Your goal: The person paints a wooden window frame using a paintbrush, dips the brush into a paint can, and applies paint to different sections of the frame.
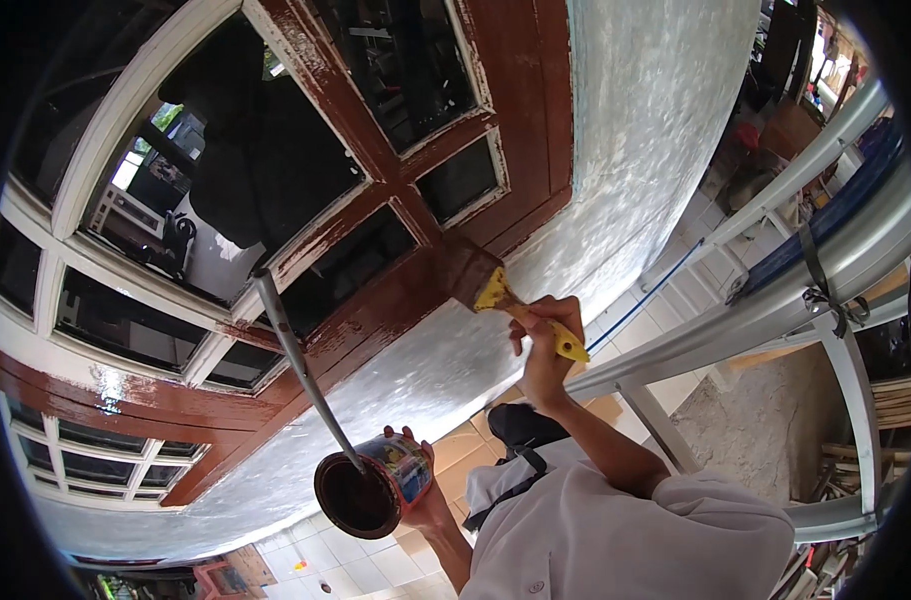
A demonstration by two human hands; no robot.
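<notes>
My right hand [550,345] is closed round the yellow handle of a paintbrush [495,292]. The brush's brown-stained bristles touch the lower rail of a window frame [375,290] coated in red-brown paint. Lower down, my left hand [425,495] grips a paint can [405,470] from its side. The can is tilted with its dark, paint-coated mouth showing; how much paint it holds cannot be made out. A grey metal rod [300,365] stands out of the can and reaches up in front of the frame. White frame parts [75,215] surround the dark glass at the left.
A grey-white wall [645,110] lies beside and below the window frame. Metal rails [735,330] and a ladder-like frame [700,270] run along the right. Cardboard [455,455] lies on the tiled floor [375,560] beneath me. Stacked wood [895,405] is at the far right.
</notes>
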